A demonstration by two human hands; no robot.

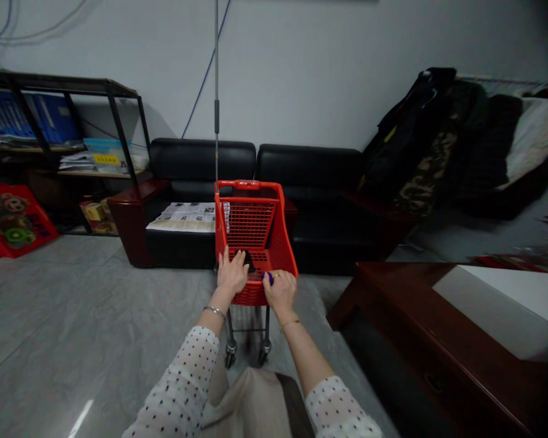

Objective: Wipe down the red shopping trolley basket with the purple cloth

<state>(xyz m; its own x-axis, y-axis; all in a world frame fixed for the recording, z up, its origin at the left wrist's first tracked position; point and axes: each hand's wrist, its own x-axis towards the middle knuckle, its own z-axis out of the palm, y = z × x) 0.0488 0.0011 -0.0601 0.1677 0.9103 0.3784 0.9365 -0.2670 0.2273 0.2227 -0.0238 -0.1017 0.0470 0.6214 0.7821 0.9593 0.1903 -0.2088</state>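
Observation:
A small red shopping cart (pixel 246 224) on grey metal legs with casters stands before me, its handle (pixel 245 184) on the far side. At the near left of the basket is my left hand (pixel 232 271), fingers stretched out and spread, nothing gripped. My right hand (pixel 281 290) is at the near right rim, its fingers closed around a small purple thing (pixel 268 278), mostly hidden, whose kind I cannot tell. Just beyond my left fingers, a small black object (pixel 249 260) lies inside the basket, partly covered.
Behind the cart is a black sofa (pixel 196 161) with newspapers (pixel 182 216) on its seat. A brown wooden table (pixel 406 304) stands close on the right. Shelves (pixel 139 121) and a red box (pixel 16 219) are at left. Coats (pixel 438 134) hang at right.

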